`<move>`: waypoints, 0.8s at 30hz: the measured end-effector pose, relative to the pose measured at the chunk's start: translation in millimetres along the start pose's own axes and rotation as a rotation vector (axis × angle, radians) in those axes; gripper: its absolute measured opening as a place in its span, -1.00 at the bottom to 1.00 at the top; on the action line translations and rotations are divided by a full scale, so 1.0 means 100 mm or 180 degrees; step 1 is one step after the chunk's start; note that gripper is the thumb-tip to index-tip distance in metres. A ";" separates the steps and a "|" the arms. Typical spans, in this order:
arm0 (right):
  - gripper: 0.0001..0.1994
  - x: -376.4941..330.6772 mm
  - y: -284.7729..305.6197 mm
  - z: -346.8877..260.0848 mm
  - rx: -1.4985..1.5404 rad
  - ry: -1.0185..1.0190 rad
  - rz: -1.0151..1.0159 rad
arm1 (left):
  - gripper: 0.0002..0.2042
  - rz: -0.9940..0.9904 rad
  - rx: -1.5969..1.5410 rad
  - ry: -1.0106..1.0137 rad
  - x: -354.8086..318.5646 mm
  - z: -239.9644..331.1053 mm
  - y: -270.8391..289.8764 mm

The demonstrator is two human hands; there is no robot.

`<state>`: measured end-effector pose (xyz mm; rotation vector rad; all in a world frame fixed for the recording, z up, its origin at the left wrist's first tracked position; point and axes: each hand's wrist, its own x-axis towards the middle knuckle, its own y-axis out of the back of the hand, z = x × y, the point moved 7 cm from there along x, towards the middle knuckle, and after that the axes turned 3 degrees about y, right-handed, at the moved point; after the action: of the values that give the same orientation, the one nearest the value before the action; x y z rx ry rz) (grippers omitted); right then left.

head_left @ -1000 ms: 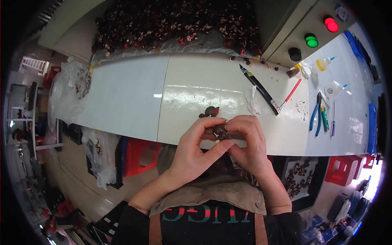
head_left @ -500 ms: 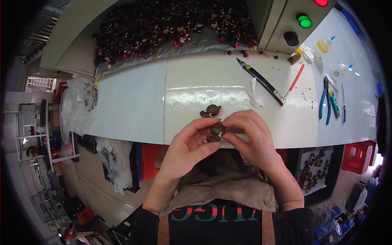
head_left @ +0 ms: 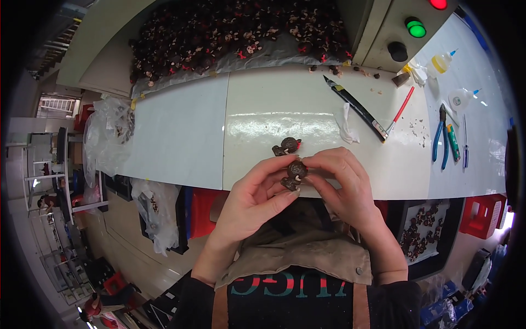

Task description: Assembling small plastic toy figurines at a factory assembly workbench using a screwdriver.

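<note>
Both hands pinch, apparently, a brown figurine.

Bright, even overhead light fills the scene. A broad white glare band lies across the glossy white desk, washing out its surface there. Shadows are soft and short, darkest under the hands. The centre is sharp; toward the rim the fisheye bends the desk's edges and the picture falls into a black vignette. The lower right corner blows out to white.
</note>
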<state>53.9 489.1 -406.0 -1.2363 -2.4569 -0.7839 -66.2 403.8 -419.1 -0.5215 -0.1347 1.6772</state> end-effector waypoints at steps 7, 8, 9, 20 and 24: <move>-0.68 0.00 -0.04 -0.04 -0.0074 0.0068 -0.0250 | -0.48 -0.0164 0.0122 -0.0041 -0.03 0.01 0.01; -0.66 0.00 -0.04 -0.03 -0.0035 0.0103 -0.0274 | -0.48 -0.0162 0.0118 -0.0043 -0.02 -0.02 0.02; -0.64 0.00 -0.04 -0.04 0.0008 0.0140 -0.0298 | -0.49 -0.0152 -0.0175 -0.0024 -0.01 -0.06 0.03; -0.43 0.05 0.00 -0.09 -0.0287 0.0292 -0.0290 | -0.53 -0.0428 -0.2330 0.0542 0.08 -0.36 -0.13; -0.43 0.05 0.02 -0.09 -0.0288 0.0297 -0.0365 | -0.54 -0.0227 -0.2125 0.0570 0.10 -0.35 -0.19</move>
<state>52.6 488.2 -396.0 -1.0704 -2.4583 -0.9703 -35.5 410.1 -445.6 -1.1465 -0.5853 1.4855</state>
